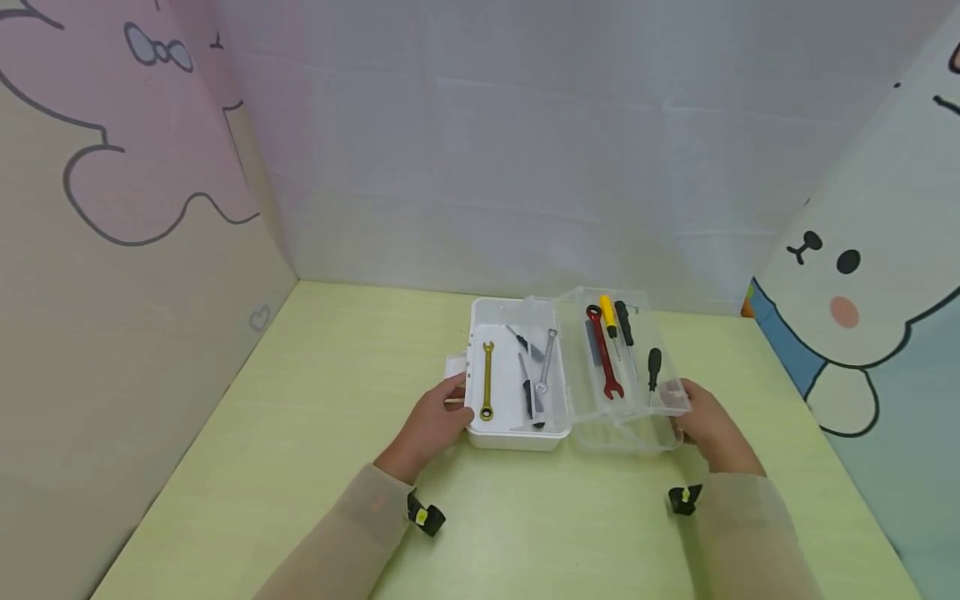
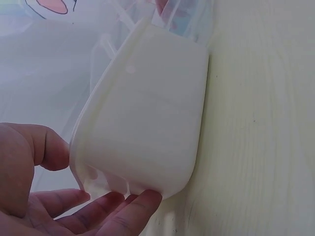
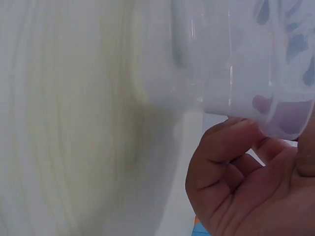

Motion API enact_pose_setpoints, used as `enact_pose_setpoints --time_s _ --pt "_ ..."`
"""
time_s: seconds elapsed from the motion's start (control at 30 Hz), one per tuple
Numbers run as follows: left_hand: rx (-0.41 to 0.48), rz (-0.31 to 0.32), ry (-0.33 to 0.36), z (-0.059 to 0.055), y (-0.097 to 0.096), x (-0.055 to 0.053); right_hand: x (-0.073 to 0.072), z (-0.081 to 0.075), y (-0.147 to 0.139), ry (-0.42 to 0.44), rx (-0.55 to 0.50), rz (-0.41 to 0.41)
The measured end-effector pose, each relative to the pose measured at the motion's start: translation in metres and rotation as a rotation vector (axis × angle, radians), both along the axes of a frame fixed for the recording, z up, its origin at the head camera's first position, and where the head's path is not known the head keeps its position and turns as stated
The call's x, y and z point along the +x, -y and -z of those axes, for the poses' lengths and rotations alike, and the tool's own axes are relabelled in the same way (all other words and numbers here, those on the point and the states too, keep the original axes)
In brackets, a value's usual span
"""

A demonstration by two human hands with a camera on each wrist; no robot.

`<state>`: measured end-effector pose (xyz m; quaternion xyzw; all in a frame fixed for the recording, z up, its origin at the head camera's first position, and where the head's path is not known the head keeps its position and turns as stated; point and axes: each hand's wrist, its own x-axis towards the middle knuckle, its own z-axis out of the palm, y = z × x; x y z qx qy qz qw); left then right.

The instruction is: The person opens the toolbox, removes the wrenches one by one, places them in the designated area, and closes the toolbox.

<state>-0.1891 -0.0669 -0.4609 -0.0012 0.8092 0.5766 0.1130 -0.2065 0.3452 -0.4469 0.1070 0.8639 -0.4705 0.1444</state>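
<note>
In the head view a white plastic box (image 1: 476,429) stands on the table. A gold wrench (image 1: 487,379), a silver wrench (image 1: 547,361) and small dark-handled screwdrivers (image 1: 528,392) lie in it. My left hand (image 1: 435,421) grips the box's left side, thumb at the rim, fingers along the outer wall in the left wrist view. On the right, a clear plastic tray (image 1: 681,402) carries a red wrench (image 1: 604,354), a yellow-handled screwdriver (image 1: 608,317) and black-handled screwdrivers (image 1: 626,325). My right hand (image 1: 705,421) holds the tray's right front corner.
Another clear plastic part (image 1: 622,440) shows below the tray, right beside the white box. The pale table (image 1: 360,400) is bounded by a white back cloth (image 1: 480,183) and cartoon-printed side panels (image 1: 847,375).
</note>
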Motion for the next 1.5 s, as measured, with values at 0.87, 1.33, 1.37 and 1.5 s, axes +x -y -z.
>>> enact_pose_setpoints --time_s 0.87,1.33,1.37,1.5 --pt "-0.178 0.061 -0.044 -0.015 0.0 -0.008 -0.013 -0.004 -0.02 0.168 -0.198 -0.03" --pt "-0.674 0.369 -0.441 -0.045 -0.022 -0.027 -0.017 0.005 -0.025 0.182 -0.305 -0.01" --pt "-0.716 0.395 -0.501 -0.043 -0.024 -0.029 -0.017 0.004 -0.025 0.185 -0.312 -0.006" --pt "-0.814 0.449 -0.713 -0.038 -0.031 -0.039 -0.016 0.003 -0.025 0.195 -0.313 -0.003"
